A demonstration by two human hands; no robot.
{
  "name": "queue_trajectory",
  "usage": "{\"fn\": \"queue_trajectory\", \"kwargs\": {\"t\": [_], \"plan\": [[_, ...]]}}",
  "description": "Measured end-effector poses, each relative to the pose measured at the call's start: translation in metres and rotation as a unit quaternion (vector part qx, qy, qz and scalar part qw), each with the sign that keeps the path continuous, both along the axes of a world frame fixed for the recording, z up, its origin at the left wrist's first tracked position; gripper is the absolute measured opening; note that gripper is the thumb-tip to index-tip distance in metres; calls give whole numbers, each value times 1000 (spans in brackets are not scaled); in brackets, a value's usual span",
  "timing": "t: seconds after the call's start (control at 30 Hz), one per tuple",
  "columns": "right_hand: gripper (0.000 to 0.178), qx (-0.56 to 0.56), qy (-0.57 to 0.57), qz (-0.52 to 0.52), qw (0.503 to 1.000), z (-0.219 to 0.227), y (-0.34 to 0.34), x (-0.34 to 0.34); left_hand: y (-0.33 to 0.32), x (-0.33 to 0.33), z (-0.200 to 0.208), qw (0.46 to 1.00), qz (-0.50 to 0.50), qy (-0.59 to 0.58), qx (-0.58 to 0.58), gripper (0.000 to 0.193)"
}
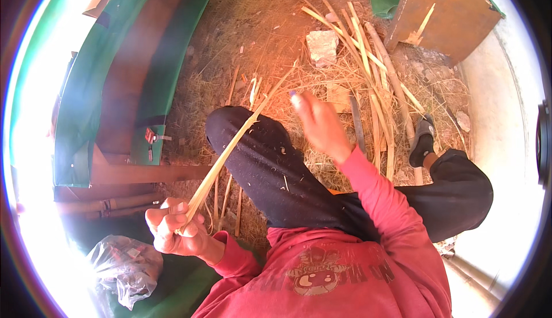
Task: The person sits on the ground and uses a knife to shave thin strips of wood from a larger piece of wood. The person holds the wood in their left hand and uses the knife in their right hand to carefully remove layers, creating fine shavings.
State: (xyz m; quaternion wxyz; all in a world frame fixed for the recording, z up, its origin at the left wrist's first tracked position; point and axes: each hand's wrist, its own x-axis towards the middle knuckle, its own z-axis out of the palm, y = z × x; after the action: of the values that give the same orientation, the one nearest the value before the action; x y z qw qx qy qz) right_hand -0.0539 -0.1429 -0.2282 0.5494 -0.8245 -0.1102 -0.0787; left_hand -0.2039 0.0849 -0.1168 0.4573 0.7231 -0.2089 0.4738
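A long, pale split bamboo strip (230,148) slants up and away across my raised knee, its near end gripped in my left hand (178,229). Thin frayed slivers show along its edge. My right hand (322,125) is to the right of the strip and apart from it, slightly blurred, with fingers stretched forward. A small purplish spot shows at one fingertip; what it is I cannot make out. Beside that hand, a dark flat bar (357,121) lies on the ground by a small wooden block (338,98).
Several bamboo strips and poles (397,96) lie heaped at the right, near my shoe (422,140). A pale stone block (322,48) sits beyond my hands. Shavings cover the dirt. A clear plastic bag (126,266) is at the lower left; a brown board (443,16) stands far right.
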Motion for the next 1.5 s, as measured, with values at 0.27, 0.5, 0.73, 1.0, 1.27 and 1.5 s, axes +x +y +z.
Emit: {"fn": "queue_trajectory", "kwargs": {"t": [0.27, 0.5, 0.73, 1.0, 1.27, 1.5], "plan": [[38, -5, -130, 165, 978, 46, 32, -51, 7, 9, -6, 999, -13, -41, 14, 29], [39, -194, -47, -15, 980, -28, 34, 26, -4, 30, 11, 998, -44, -40, 25, 24], [42, -261, 54, -30, 963, -109, 31, 83, 0, 33, 13, 996, -77, -33, -31, 26], [52, -50, 198, 18, 979, -79, -4, 75, 8, 34, 9, 992, -115, -45, -27, 20], [40, -250, 3, 35, 968, -86, 1, 70, 26, 43, 21, 978, -181, -33, 96, 28], [47, -111, 132, 38, 984, -55, -2, 66, 17, 40, 12, 983, -177, -40, 22, 6]]}}
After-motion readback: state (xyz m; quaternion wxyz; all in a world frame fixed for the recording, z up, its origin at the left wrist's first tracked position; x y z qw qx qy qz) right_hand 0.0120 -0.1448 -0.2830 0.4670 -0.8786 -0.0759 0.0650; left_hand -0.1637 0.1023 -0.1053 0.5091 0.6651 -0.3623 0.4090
